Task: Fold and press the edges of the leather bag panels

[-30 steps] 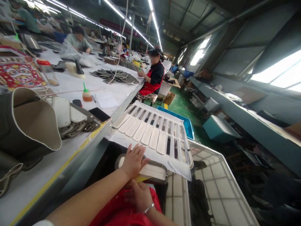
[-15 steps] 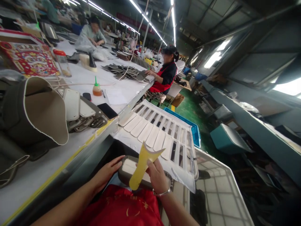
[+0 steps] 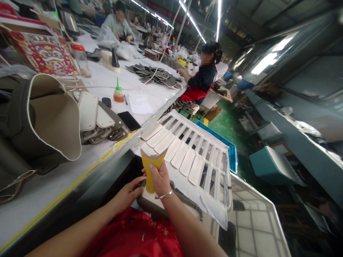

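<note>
My right hand [image 3: 160,178] is closed round a yellow hand scraper [image 3: 152,162] with a flared, concave upper end, held upright with the thumb on its face. Its lower end meets an oblong grey piece [image 3: 150,206] with a pale panel, lying before my red apron. My left hand [image 3: 130,194] holds the left end of that piece, its fingertips partly hidden behind the scraper. My right forearm covers much of the piece; part of its edge looks gathered into small folds. Just beyond lie pale rounded strips [image 3: 178,153] in a row on a white slatted rack [image 3: 214,155].
On the left table [image 3: 50,185] lie a grey boot-shaped upper [image 3: 53,117], stacked pale plates [image 3: 88,110], a phone [image 3: 129,121] and a green-tipped glue bottle [image 3: 118,93]. A blue crate [image 3: 232,157] is behind the rack. A co-worker in a red apron [image 3: 199,91] sits at the table's far edge.
My right hand has moved left and up with the yellow scraper, which now stands more upright near the piece's left end. The left hand stays at that end. The view has turned slightly.
</note>
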`<state>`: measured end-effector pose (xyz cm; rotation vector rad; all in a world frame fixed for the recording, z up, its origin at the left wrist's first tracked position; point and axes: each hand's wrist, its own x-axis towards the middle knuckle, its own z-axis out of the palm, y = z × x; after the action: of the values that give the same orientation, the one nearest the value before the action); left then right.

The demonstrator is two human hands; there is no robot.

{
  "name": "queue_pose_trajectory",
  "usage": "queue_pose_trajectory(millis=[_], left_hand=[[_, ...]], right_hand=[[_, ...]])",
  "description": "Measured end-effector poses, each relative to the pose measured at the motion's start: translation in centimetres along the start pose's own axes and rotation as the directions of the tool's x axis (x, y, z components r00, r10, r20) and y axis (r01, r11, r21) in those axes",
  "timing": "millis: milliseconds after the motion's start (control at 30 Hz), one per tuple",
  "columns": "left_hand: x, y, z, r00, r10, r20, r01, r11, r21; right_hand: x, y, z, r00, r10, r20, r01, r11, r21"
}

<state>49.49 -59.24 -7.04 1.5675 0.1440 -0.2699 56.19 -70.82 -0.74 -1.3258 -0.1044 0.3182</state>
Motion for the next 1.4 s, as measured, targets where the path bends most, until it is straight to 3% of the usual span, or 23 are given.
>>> queue_pose_trajectory(millis=[133, 333, 500, 600, 700, 833, 1000, 1167, 1400], left_hand=[[-0.1, 0.3, 0.3, 0.999, -0.031, -0.014, 0.032, 0.999, 0.031], [-0.1, 0.5, 0.6, 0.999, -0.043, -0.003, 0.043, 0.999, 0.023], [0.1, 0.6, 0.5, 1.000, 0.006, -0.024, -0.006, 1.000, 0.013], [0.1, 1.2, 0.0, 0.998, -0.048, 0.038, 0.048, 0.999, -0.022], [0.1, 1.9, -0.3, 0.986, -0.114, 0.124, 0.131, 0.982, -0.136], [0.5, 2.8, 0.0, 0.970, -0.173, 0.168, 0.216, 0.935, -0.283], [1.5, 3.2, 0.3, 0.947, -0.247, 0.205, 0.303, 0.899, -0.317], [2.0, 3.0, -0.3, 0.940, -0.245, 0.238, 0.313, 0.896, -0.316], [2.5, 2.6, -0.6, 0.934, -0.225, 0.277, 0.309, 0.900, -0.309]], right_hand=[[0.6, -0.2, 0.9, 0.996, -0.092, -0.014, 0.089, 0.982, -0.166], [0.9, 0.6, 1.4, 0.994, -0.101, -0.033, 0.089, 0.961, -0.260], [0.2, 1.4, 1.9, 0.978, -0.209, -0.022, 0.187, 0.913, -0.362], [0.8, 0.4, 1.4, 0.995, -0.050, -0.085, 0.028, 0.970, -0.241], [1.6, -1.4, -0.1, 0.976, 0.114, -0.186, -0.119, 0.993, -0.014], [2.0, -2.4, -1.3, 0.966, 0.086, -0.243, -0.057, 0.990, 0.126], [2.0, -0.6, -0.5, 0.974, 0.074, -0.212, -0.016, 0.965, 0.261], [2.2, 0.5, -0.1, 0.968, 0.051, -0.245, 0.007, 0.973, 0.230], [2.0, 0.2, 0.5, 0.956, -0.001, -0.295, 0.031, 0.995, 0.097]])
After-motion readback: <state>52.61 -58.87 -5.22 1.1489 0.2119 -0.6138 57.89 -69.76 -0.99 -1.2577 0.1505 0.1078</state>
